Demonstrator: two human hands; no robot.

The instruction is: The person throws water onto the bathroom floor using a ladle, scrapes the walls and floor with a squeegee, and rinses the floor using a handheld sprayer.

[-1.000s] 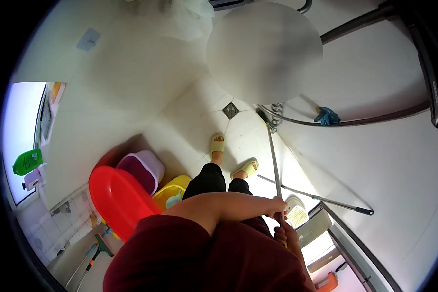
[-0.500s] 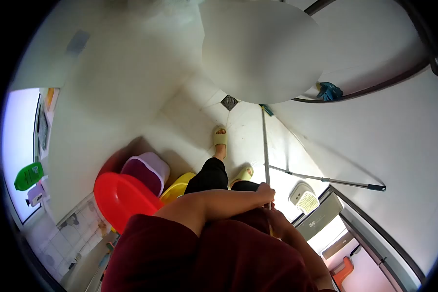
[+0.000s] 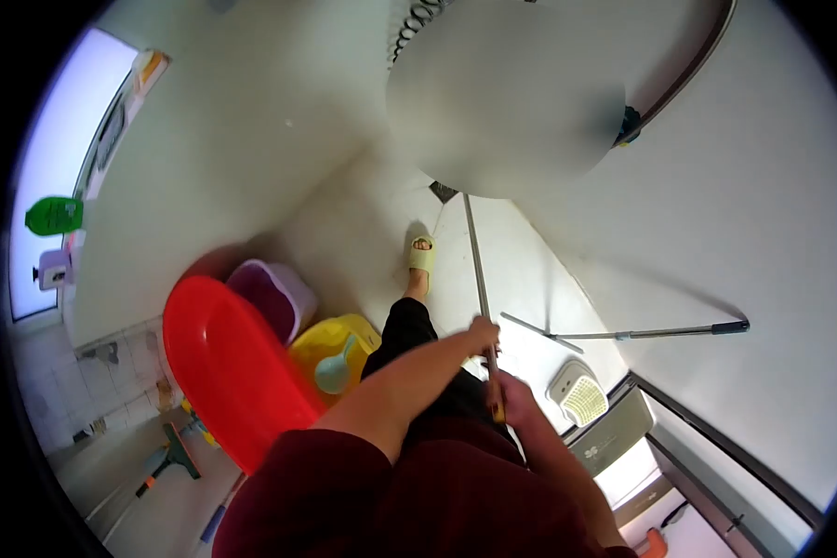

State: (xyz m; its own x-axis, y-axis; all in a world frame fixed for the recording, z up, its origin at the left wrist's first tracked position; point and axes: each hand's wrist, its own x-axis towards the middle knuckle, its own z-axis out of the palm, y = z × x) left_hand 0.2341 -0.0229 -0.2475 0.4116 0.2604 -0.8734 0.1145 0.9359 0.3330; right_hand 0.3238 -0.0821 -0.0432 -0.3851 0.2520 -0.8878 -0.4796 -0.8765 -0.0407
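A long thin pole [image 3: 476, 251] slants down the floor in front of my body. My left hand [image 3: 482, 337] is closed round its shaft. Nearer my body, my right hand [image 3: 510, 400] grips the pole close to its yellowish-brown end. The pole's far end is hidden behind a blurred round patch, near the dark floor drain [image 3: 444, 192]. Beside my legs, on the left, is a yellow basin [image 3: 359, 327] with a light blue ladle [image 3: 333, 374] in it.
A red tub [image 3: 223, 353] and a purple bucket [image 3: 284, 298] stand at the left. At the right, another pole [image 3: 670, 332] with a crossbar leans by the white wall, near a perforated stool [image 3: 578, 392]. One green slipper [image 3: 421, 253] shows. A squeegee [image 3: 179, 451] lies at lower left.
Both hands and the pole have shifted left and away from my body, and the pole's end now shows. Its brush head has gone behind the blurred patch. The view has turned.
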